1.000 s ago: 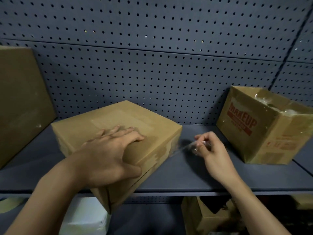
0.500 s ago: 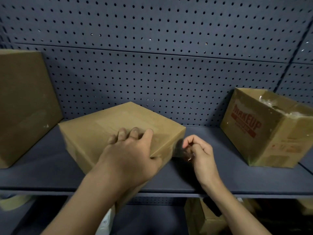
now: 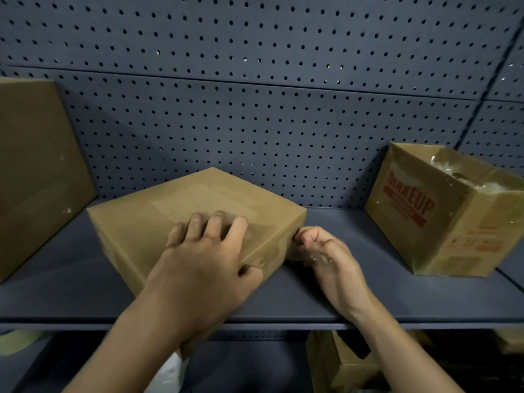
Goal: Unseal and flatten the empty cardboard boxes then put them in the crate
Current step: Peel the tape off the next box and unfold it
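A flat sealed cardboard box (image 3: 170, 211) lies at an angle on the dark shelf (image 3: 382, 296), its near corner sticking out over the front edge. My left hand (image 3: 204, 265) holds it down, fingers spread on the top and thumb hooked round the front side. My right hand (image 3: 329, 256) sits at the box's right corner with the fingers curled, pinching a crumpled strip of clear tape (image 3: 317, 258) that runs to that corner. No crate is in view.
A brown box printed MAKEUP (image 3: 425, 222) stands tilted at the right with clear plastic in its open top. A large cardboard box (image 3: 37, 171) leans at the far left. A pegboard wall (image 3: 255, 123) backs the shelf. Below the shelf is another cardboard box (image 3: 340, 361).
My right hand moved left, from out over the shelf back to the box's right corner, still with the tape. My left hand slid toward the box's near right edge.
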`<state>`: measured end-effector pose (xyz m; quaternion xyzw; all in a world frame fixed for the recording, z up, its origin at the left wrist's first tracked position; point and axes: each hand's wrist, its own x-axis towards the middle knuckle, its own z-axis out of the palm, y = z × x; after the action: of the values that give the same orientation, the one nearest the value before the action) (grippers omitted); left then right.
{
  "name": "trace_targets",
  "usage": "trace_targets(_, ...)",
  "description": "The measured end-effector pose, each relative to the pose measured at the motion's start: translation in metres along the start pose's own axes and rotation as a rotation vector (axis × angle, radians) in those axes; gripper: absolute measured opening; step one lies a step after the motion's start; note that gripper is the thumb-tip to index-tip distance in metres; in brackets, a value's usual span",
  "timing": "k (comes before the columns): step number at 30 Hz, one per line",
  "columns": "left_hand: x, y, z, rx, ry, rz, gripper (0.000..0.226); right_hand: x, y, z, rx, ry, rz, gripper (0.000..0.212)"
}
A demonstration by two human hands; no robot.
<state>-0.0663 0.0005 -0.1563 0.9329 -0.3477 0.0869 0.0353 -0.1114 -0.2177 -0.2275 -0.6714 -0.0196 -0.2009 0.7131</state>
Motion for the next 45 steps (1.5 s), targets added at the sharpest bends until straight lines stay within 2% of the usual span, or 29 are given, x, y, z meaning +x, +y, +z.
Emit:
trace_targets(5,-0.004,-0.017,-0.006,-0.025,-0.049,0.045,0.069,0.001,-0.010,-0.010,0.299,-0.208,0.156,0.043)
trace_targets(9,-0.006,-0.027,-0.010,-0.059,-0.064,0.041,0.065,0.001,-0.017,-0.014,0.329,-0.336,0.206,0.041)
trace_targets(12,-0.004,-0.028,-0.011,-0.044,-0.093,0.013,0.066,-0.004,-0.023,-0.015,0.276,-0.422,0.241,0.030)
trace_targets(15,0.003,-0.018,-0.011,-0.021,-0.115,-0.048,0.063,-0.009,-0.028,-0.010,0.184,-0.342,0.260,0.015)
trace_targets(20,0.021,0.005,-0.002,0.055,-0.111,-0.111,0.082,-0.008,-0.025,0.009,-0.024,-0.077,0.158,0.024)
trace_targets(22,0.021,0.007,0.003,0.105,-0.108,-0.095,0.090,-0.007,-0.023,0.012,-0.104,-0.010,0.113,0.028)
trace_targets(25,0.019,0.000,0.006,0.124,-0.098,-0.067,0.087,-0.007,-0.021,0.018,-0.219,0.060,0.066,0.024)
trace_targets(32,0.014,-0.012,0.001,0.091,-0.134,0.003,0.101,-0.012,-0.020,0.023,-0.281,0.138,0.041,0.018)
trace_targets(36,0.011,-0.025,-0.002,0.046,-0.158,0.041,0.099,-0.010,-0.023,-0.004,-0.340,0.287,0.007,0.021)
trace_targets(42,0.011,-0.031,-0.003,0.014,-0.146,0.053,0.100,-0.005,-0.016,-0.001,-0.593,0.219,-0.089,0.033)
trace_targets(45,0.010,-0.036,-0.001,0.008,-0.140,0.054,0.099,-0.006,-0.007,0.009,-0.625,0.206,-0.096,0.041)
